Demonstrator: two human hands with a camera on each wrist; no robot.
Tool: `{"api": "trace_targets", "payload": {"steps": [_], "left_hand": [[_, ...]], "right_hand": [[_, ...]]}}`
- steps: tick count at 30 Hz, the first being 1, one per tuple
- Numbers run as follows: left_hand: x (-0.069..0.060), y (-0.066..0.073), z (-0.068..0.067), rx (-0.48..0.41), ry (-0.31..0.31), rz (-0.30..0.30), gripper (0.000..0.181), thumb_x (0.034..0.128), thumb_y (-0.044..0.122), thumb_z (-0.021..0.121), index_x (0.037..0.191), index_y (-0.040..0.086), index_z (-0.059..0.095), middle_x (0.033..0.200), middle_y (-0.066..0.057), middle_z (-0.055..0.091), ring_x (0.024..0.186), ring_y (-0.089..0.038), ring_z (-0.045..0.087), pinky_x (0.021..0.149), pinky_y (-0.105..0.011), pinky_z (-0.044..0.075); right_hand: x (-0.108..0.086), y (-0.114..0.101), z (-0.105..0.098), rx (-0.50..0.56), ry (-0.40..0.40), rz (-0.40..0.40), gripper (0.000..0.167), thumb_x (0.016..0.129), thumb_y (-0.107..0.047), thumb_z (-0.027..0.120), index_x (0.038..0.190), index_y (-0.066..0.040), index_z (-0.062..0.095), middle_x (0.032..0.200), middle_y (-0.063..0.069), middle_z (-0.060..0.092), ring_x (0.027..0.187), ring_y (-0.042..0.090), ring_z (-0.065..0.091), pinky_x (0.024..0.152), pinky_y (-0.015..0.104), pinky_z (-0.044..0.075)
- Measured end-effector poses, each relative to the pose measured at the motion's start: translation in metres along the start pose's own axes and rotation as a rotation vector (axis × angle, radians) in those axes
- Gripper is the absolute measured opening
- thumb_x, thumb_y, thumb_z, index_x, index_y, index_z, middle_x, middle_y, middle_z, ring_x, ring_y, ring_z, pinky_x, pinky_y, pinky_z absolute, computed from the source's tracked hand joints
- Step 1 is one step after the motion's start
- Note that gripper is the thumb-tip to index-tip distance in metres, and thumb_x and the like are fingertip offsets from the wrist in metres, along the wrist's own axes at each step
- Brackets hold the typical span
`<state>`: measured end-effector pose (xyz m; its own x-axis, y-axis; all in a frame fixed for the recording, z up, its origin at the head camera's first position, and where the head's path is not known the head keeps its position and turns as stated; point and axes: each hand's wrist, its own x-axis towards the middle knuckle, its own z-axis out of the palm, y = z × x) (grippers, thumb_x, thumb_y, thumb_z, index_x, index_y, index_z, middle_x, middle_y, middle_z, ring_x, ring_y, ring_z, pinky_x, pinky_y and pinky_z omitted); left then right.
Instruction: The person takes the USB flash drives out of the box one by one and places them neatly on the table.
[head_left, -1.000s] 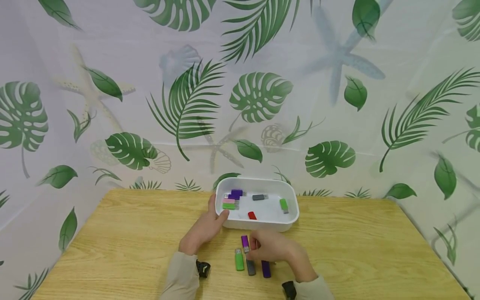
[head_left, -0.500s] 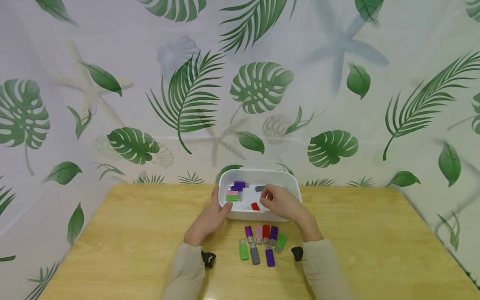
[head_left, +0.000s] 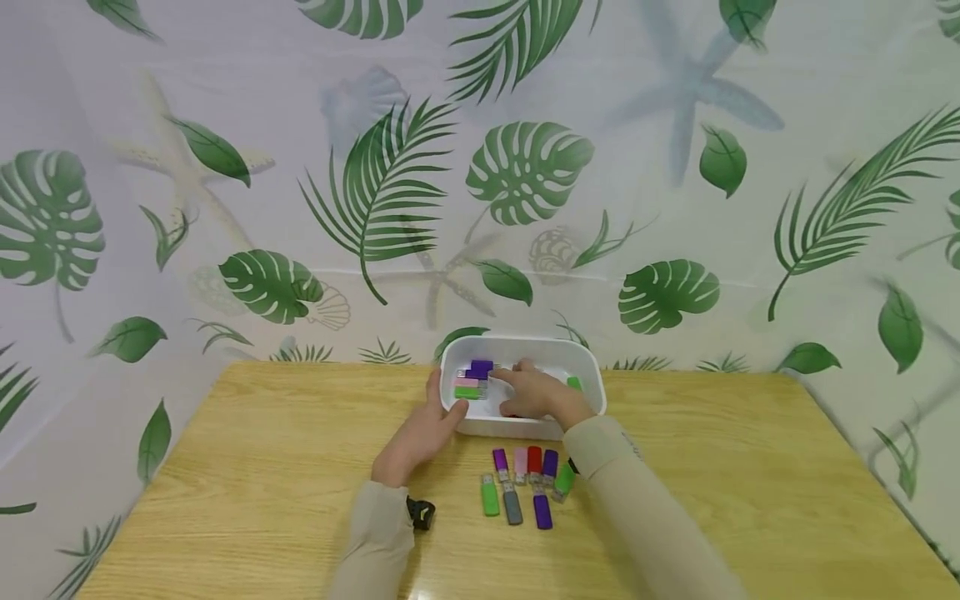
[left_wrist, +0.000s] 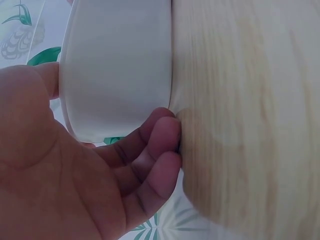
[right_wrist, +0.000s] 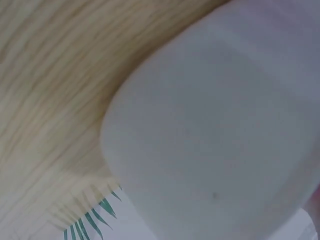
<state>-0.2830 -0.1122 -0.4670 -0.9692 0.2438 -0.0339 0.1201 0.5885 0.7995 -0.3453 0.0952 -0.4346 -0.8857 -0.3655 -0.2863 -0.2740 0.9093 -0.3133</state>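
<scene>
A white plastic tub stands at the table's back edge. My left hand holds its left end, thumb over the front rim; in the left wrist view several fingers lie loosely bent beside its outer wall. My right hand reaches inside the tub, index finger and thumb apart, partly covering a red USB stick under the thumb. Purple, pink and green USB sticks lie side by side at the tub's left end. Another green USB stick is at the right. The right wrist view shows mostly the tub's wall.
In front of the tub several USB sticks lie on the wooden table, among them a red one, a grey one, and a green one. A leaf-printed cloth hangs behind the table.
My right hand has gone from the sticks on the table into the tub, then further left and lower there, covering the grey stick. The left hand keeps its hold on the tub.
</scene>
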Motion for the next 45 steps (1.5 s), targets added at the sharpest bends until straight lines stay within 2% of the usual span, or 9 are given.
{"api": "trace_targets", "payload": {"steps": [3, 9, 12, 16, 23, 28, 35, 40, 45], "left_hand": [[-0.001, 0.001, 0.002, -0.014, 0.000, -0.007, 0.080, 0.1062, 0.042, 0.041, 0.158, 0.006, -0.008, 0.142, -0.034, 0.047, 0.108, -0.039, 0.063, 0.096, -0.053, 0.047], [-0.001, 0.002, 0.003, -0.015, 0.001, -0.003, 0.079, 0.1063, 0.040, 0.042, 0.159, 0.007, -0.006, 0.140, -0.034, 0.049, 0.112, -0.040, 0.062, 0.101, -0.054, 0.045], [0.000, 0.003, 0.002, -0.013, 0.001, -0.010, 0.079, 0.1060, 0.043, 0.041, 0.159, 0.008, -0.006, 0.125, -0.031, 0.061, 0.095, -0.033, 0.066, 0.092, -0.051, 0.050], [0.002, 0.002, 0.001, -0.013, -0.006, -0.035, 0.080, 0.1053, 0.046, 0.041, 0.159, 0.010, -0.007, 0.108, -0.024, 0.068, 0.082, -0.027, 0.066, 0.085, -0.048, 0.051], [0.001, 0.003, 0.001, -0.010, -0.002, -0.044, 0.079, 0.1056, 0.045, 0.041, 0.159, 0.010, -0.005, 0.131, -0.032, 0.057, 0.100, -0.035, 0.066, 0.094, -0.053, 0.049], [0.001, 0.005, 0.001, 0.001, -0.003, -0.050, 0.080, 0.1054, 0.047, 0.040, 0.159, 0.010, -0.006, 0.125, -0.030, 0.061, 0.088, -0.028, 0.065, 0.085, -0.048, 0.051], [0.003, 0.002, 0.000, -0.001, -0.001, -0.036, 0.079, 0.1062, 0.043, 0.040, 0.159, 0.010, -0.007, 0.101, -0.021, 0.068, 0.075, -0.024, 0.064, 0.072, -0.041, 0.051], [0.002, 0.002, 0.000, 0.012, 0.010, -0.023, 0.079, 0.1060, 0.044, 0.040, 0.159, 0.007, -0.005, 0.127, -0.032, 0.059, 0.095, -0.033, 0.066, 0.089, -0.051, 0.051], [0.002, 0.003, 0.000, 0.005, 0.014, -0.013, 0.079, 0.1057, 0.043, 0.041, 0.159, 0.007, -0.005, 0.134, -0.035, 0.054, 0.106, -0.042, 0.064, 0.093, -0.055, 0.049]], "right_hand": [[0.007, 0.001, 0.005, -0.001, 0.014, 0.044, 0.067, 0.095, -0.032, 0.066, 0.155, -0.022, 0.037, 0.149, 0.025, 0.035, 0.116, 0.032, 0.054, 0.103, 0.054, 0.044], [0.012, 0.007, 0.008, 0.071, 0.076, 0.087, 0.075, 0.095, -0.029, 0.067, 0.153, -0.001, 0.029, 0.152, 0.028, 0.035, 0.136, 0.038, 0.043, 0.111, 0.051, 0.036], [0.012, 0.010, 0.006, 0.111, 0.079, 0.074, 0.064, 0.095, -0.024, 0.066, 0.146, 0.002, 0.037, 0.143, 0.024, 0.049, 0.123, 0.032, 0.054, 0.107, 0.046, 0.041], [0.011, 0.012, 0.002, 0.181, 0.034, 0.071, 0.059, 0.092, -0.021, 0.070, 0.141, -0.002, 0.044, 0.134, 0.018, 0.058, 0.094, 0.024, 0.059, 0.086, 0.038, 0.051], [0.003, 0.014, -0.004, 0.100, -0.058, -0.009, 0.049, 0.088, -0.024, 0.076, 0.130, -0.010, 0.057, 0.124, 0.010, 0.060, 0.096, 0.021, 0.054, 0.080, 0.033, 0.048], [0.001, 0.019, -0.004, 0.111, -0.027, -0.096, 0.029, 0.085, -0.008, 0.074, 0.112, -0.005, 0.062, 0.101, 0.009, 0.061, 0.087, 0.020, 0.052, 0.079, 0.033, 0.044], [0.001, 0.024, -0.001, 0.181, 0.027, -0.127, 0.027, 0.085, 0.000, 0.073, 0.110, -0.001, 0.064, 0.101, 0.009, 0.063, 0.085, 0.018, 0.054, 0.078, 0.031, 0.046], [-0.010, 0.028, -0.005, 0.370, 0.115, -0.136, 0.032, 0.084, -0.001, 0.073, 0.114, 0.003, 0.062, 0.090, 0.011, 0.065, 0.073, 0.016, 0.058, 0.065, 0.029, 0.050], [-0.046, 0.027, -0.014, 0.611, 0.256, -0.241, 0.029, 0.093, -0.005, 0.068, 0.119, 0.003, 0.059, 0.079, 0.011, 0.065, 0.062, 0.021, 0.058, 0.053, 0.030, 0.049]]}}
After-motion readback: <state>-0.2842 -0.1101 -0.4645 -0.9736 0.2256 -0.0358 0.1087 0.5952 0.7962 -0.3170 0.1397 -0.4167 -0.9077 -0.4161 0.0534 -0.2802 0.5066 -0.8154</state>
